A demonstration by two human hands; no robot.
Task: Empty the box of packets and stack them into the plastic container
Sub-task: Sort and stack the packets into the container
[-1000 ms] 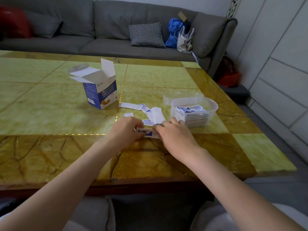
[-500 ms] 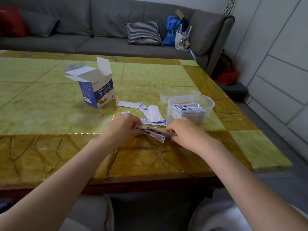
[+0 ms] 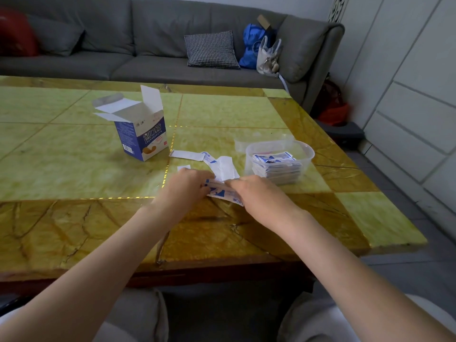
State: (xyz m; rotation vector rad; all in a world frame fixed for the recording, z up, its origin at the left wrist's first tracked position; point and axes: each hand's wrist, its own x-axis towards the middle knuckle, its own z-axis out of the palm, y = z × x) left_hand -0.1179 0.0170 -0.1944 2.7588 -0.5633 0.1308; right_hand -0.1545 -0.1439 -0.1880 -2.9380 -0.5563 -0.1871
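Mostly done: blue-and-white cardboard box (image 3: 140,134) stands open on the green stone table (image 3: 74,164), clear plastic container (image 3: 280,156) already holds a tall stack. Left hand (image 3: 183,187) and right hand (image 3: 256,193) both pinch a small bunch of white-and-blue paper packets (image 3: 222,192) between them. Few loose packets (image 3: 209,160) left just behind the hands, beside the container.

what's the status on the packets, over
Left hand and right hand both pinching a bunch of packets on the table. Plastic container part filled. Loose packets still out; box open. Path clear.
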